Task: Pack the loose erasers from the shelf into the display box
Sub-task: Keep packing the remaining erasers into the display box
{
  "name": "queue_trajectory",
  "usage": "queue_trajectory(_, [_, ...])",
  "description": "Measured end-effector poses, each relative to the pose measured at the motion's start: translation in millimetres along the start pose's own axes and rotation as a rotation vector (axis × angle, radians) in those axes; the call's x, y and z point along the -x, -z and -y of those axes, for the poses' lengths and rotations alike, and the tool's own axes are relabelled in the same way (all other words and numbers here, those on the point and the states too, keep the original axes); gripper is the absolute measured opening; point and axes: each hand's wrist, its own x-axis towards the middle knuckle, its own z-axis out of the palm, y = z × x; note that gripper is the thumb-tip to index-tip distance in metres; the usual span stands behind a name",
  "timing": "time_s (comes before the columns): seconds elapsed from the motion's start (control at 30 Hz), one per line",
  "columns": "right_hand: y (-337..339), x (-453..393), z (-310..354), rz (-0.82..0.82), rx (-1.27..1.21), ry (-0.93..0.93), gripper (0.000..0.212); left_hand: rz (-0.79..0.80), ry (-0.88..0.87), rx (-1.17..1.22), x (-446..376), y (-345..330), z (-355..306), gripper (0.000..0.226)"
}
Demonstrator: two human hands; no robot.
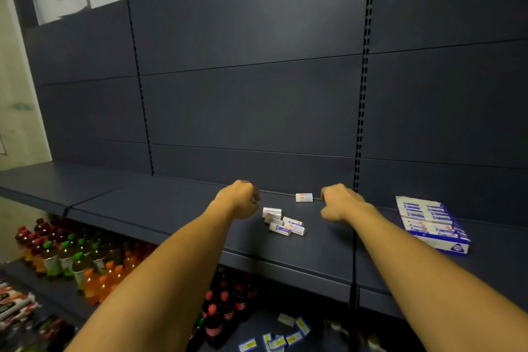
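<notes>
So the loose erasers (283,223) are sitting in a small jumbled pile mid-shelf, some leaning on each other, plus one stray eraser (304,197) lying flat further back near the rear panel. The display box (433,223) is off to the right on the same dark shelf (143,208), well apart from the pile, and already looks mostly full of neat rows.

Both arms are reaching in. The left hand (238,198) hovers just left of the pile with fingers curled under; the right hand (341,203) is just right of the stray one, fingers also curled down. Honestly can't tell from behind the knuckles whether either is already pinching an eraser, the fingertips are hidden.

If I were doing this step: grab the stray with the right since it's closest, scoop the pile with the left, then line them up label-side matching the rows before sliding them into whatever gap remains. Don't knock any off the front edge; drink bottles (65,254) sit below.
</notes>
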Motion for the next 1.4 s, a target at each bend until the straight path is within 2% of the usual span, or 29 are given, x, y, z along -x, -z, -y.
queue_trajectory(0.3, [-15.4,-32.6,6.5,0.008,-0.004,-0.033,0.03,0.017,-0.077,0.026,-41.3,-22.3,13.4,0.034])
queue_trajectory(0.6, [-30.6,-85.6,-23.0,0.023,-0.081,-0.06,0.031,0.058,-0.174,-0.004,-119.0,-42.7,-8.1,0.034])
queue_trajectory(0.73, [-38.1,-99.7,-38.2,0.012,-0.105,-0.063,0.033,0.025,-0.197,0.028,-147.8,-53.9,-16.6,0.034])
queue_trajectory(1.0, [-39.0,-113.1,-56.3,0.0,-0.133,-0.088,0.038,0.045,-0.218,0.089,-197.8,-70.5,-32.0,0.017])
queue_trajectory(1.1, [-40.3,-114.8,-60.5,0.006,-0.133,-0.103,0.039,0.081,-0.228,0.122,-209.6,-82.4,-37.7,0.025])
queue_trajectory(1.17, [-40.6,-115.3,-63.2,0.014,-0.134,-0.124,0.038,0.112,-0.255,0.157,-214.3,-88.9,-39.3,0.017])
queue_trajectory(1.4, [-41.9,-123.3,-62.0,0.016,-0.12,-0.196,0.033,0.142,-0.33,0.166,-226.6,-92.4,-31.7,0.011])
